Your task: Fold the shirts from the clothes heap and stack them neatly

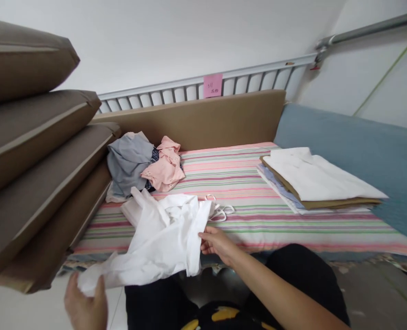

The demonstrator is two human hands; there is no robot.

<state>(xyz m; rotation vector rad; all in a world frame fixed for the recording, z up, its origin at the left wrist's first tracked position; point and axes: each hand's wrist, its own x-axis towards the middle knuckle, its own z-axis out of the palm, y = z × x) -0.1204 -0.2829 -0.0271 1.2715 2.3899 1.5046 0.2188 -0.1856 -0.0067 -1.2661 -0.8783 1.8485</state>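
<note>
A crumpled white garment (162, 243) with sleeve-like parts lies across the front of the striped cloth and stretches over its edge toward my lap. White string ties (220, 211) trail from its far right side. My right hand (215, 243) pinches the garment's straight right edge between thumb and fingers. At lower left, my left hand (87, 300) has the garment's far end between its thumb and fingers, stretched out in the air. Behind it lies a loose heap with a grey-blue garment (129, 160) and a pink eyelet garment (165, 167).
A neat stack of folded clothes (322, 178), white on top, rests at right on the striped cloth (224, 174). Several brown cushions (34, 156) tower at left. A brown board-like cushion (224, 117), a radiator (175, 94) with a pink note (212, 85), and a blue backrest (348, 137) surround the seat.
</note>
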